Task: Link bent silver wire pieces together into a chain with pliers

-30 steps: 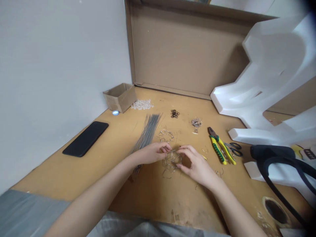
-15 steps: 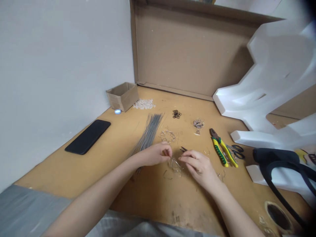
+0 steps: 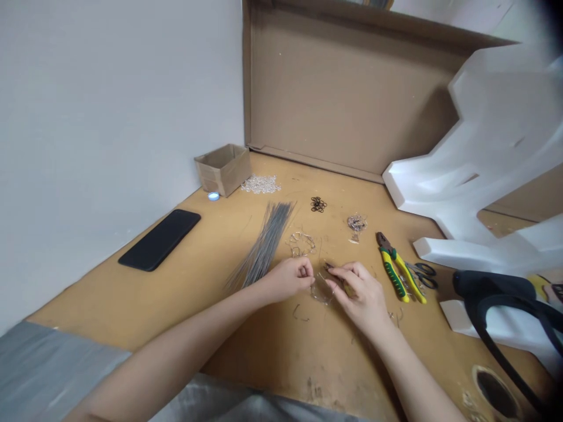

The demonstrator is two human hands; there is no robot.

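Observation:
My left hand [image 3: 291, 278] is closed in a pinch on a thin, bent silvery wire [image 3: 320, 299] that curves across the gap between my hands. A small dark-tipped tool [image 3: 328, 266], which looks like pliers, is gripped in my right hand [image 3: 359, 294]; most of it is hidden by the fingers. My right thumb and fingertips are close to the wire's other end. Just beyond my hands lies a ring of bent wire pieces [image 3: 301, 242]. A bundle of straight grey wires [image 3: 269, 240] lies beyond my left forearm.
On the right lie yellow-green pliers [image 3: 393, 266] and black-handled scissors [image 3: 426, 275], near white foam [image 3: 440, 249]. Farther back are black rings [image 3: 318, 204], a silvery wire pile [image 3: 356, 223], small clear pieces [image 3: 261, 184] and a cardboard box [image 3: 224, 170]. A black phone [image 3: 160, 240] lies left.
The wire between my hands now shows as a wider curve. My right fingers have shifted around the tool and nearer the wire. The whole view has moved slightly.

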